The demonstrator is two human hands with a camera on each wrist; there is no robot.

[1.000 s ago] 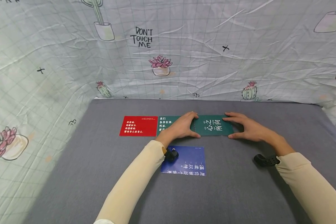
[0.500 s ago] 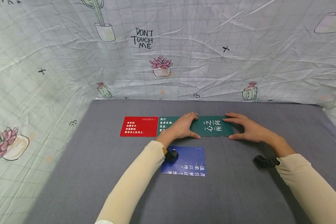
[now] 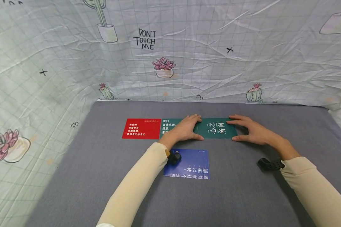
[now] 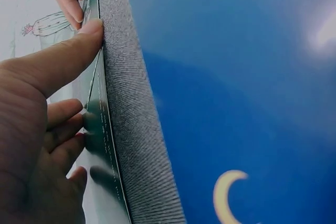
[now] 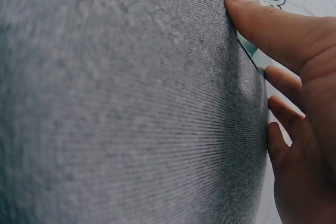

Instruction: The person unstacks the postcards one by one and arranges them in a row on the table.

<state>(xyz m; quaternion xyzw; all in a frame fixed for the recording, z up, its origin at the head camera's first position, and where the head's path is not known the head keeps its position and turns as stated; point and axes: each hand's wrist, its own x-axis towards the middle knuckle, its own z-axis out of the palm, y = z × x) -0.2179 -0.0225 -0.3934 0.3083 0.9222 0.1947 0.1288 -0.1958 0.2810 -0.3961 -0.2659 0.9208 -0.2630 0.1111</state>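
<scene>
In the head view, the right green card [image 3: 211, 128] with white characters lies flat, its left end meeting the left green card [image 3: 167, 126]. My left hand [image 3: 182, 129] spans the seam, thumb on the near edge and fingers at the far edge, covering part of both cards. My right hand [image 3: 255, 131] grips the right card's right end the same way. The left wrist view has my left hand [image 4: 31, 98] with its thumb on the green card's edge [image 4: 102, 145]; the right wrist view, my right hand [image 5: 315, 87] with its thumb at a corner.
A red card [image 3: 142, 128] adjoins the left green card on its left. Nearer the body, a blue card [image 3: 190, 164] with a moon lies partly under my left wrist's black device [image 3: 174, 157]. Patterned cloth [image 3: 199, 63] stands behind the grey table surface [image 3: 216, 195].
</scene>
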